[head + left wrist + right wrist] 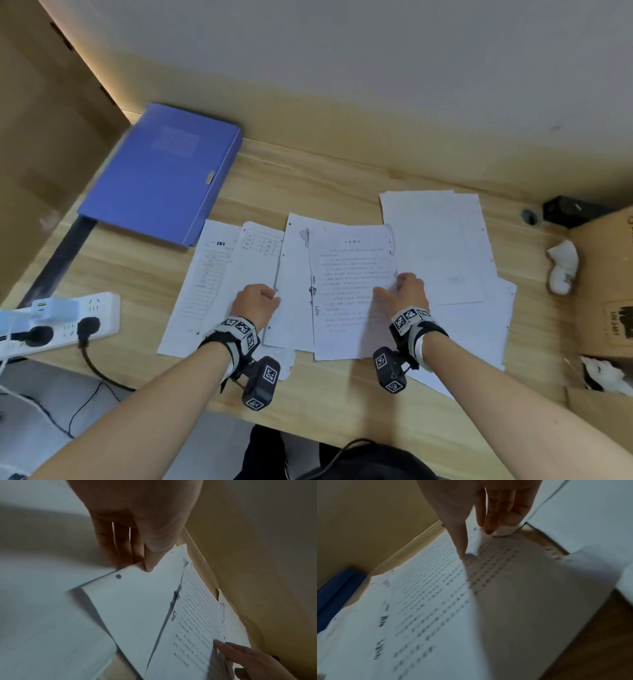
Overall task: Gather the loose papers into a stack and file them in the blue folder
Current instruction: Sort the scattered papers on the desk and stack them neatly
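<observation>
Several loose papers [445, 246] lie fanned across the middle of the wooden desk [342, 394], overlapping from left of centre to the right of the head view. The blue folder [161, 171] sits shut in the upper left, just touching the leftmost sheet's corner. The left hand [255, 303] pinches the edge of a mostly blank punched sheet [137, 601], thumb on top and fingers curled beneath. The right hand [407, 291] pinches the right edge of the printed page [349, 291], thumb pressed on the text and fingers tucked under the lifted edge, as the right wrist view shows.

The step in hand looks like drawing these two centre sheets together as the start of a stack. To do it well, slide rather than lift, keep both pinches shallow so the paper does not crease, and bring the punched edges into line. The sheets at far right and far left remain to be collected, so sweeping inward from both sides should suit. The torn upper corner of the printed page may snag.
</observation>
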The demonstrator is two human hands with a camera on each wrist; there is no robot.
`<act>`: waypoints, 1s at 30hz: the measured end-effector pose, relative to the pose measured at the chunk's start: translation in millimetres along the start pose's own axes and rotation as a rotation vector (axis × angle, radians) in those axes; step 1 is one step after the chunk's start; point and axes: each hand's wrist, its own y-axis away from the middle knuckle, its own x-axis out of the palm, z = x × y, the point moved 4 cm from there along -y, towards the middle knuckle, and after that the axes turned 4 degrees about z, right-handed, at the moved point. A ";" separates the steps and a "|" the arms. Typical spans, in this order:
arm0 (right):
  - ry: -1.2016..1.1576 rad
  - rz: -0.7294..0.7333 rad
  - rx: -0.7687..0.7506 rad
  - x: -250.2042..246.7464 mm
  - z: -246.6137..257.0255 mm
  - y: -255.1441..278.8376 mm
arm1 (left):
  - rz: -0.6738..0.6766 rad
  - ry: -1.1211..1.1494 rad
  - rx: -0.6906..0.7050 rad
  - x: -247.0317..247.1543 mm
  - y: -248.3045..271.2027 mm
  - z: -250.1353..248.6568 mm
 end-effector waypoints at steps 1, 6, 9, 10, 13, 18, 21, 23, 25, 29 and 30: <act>0.021 0.015 0.017 -0.2 -5.5 -0.7 | 0.003 -0.022 -0.004 1.2 0.1 0.0; 0.025 0.034 0.002 4.1 -15.2 3.8 | 0.040 -0.105 -0.025 4.1 1.7 7.9; 0.025 0.028 0.000 4.0 -19.1 11.9 | 0.038 -0.128 -0.011 3.7 2.2 6.0; 0.022 0.029 0.001 3.4 -20.5 14.3 | 0.051 -0.139 0.003 4.1 2.4 4.5; -0.011 0.032 0.003 2.2 -24.6 19.4 | 0.090 -0.187 0.050 4.4 3.1 -0.4; -0.120 0.036 0.000 5.1 -33.9 32.0 | 0.113 -0.240 0.064 -0.2 6.8 -2.3; -0.167 0.047 -0.008 9.0 -41.3 42.2 | 0.133 -0.238 0.040 -3.1 11.6 4.2; -0.199 0.030 -0.017 12.5 -44.1 50.4 | 0.143 -0.208 0.027 -4.3 14.5 11.1; -0.253 0.034 -0.010 19.8 -44.4 59.7 | 0.157 -0.131 0.028 -4.4 18.0 17.2; -0.311 0.037 0.026 42.9 -39.5 76.9 | 0.157 0.003 0.009 -9.4 21.6 29.8; -0.321 0.034 0.022 49.1 -36.4 81.4 | 0.159 0.014 0.003 -12.8 21.5 34.0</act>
